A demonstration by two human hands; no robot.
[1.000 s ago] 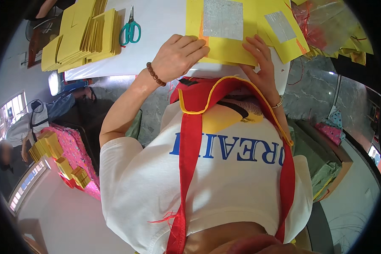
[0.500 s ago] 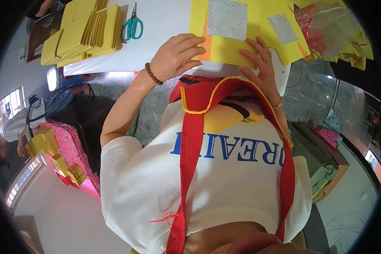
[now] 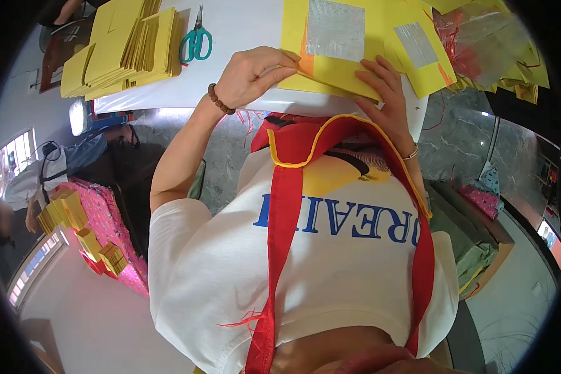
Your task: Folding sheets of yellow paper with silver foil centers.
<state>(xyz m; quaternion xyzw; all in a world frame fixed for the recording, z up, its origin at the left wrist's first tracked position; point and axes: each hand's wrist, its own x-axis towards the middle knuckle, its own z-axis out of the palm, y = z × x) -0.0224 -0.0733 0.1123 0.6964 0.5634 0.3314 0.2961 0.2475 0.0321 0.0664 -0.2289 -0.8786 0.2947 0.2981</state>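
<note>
A yellow sheet of paper (image 3: 336, 67) with a silver square (image 3: 335, 30) and an orange strip lies at the near edge of the white table. My left hand (image 3: 252, 78) pinches the sheet's near left corner between thumb and fingers, and the near edge is lifted a little. On the sheet's right side, my right hand (image 3: 388, 90) rests with its fingers spread. Beside it lies another yellow sheet (image 3: 439, 81) bearing a smaller silver patch (image 3: 416, 45).
Stacks of folded yellow paper (image 3: 112, 50) stand at the left of the white table (image 3: 230, 25), with teal-handled scissors (image 3: 196, 43) beside them. A clear plastic bag (image 3: 480, 43) with red strings lies at the right. Off to the left is another person (image 3: 22, 174) near a pink cloth (image 3: 106, 212).
My left fingers have gone from lying spread on the sheet to pinching its corner, and the near edge has risen. My right hand has barely moved.
</note>
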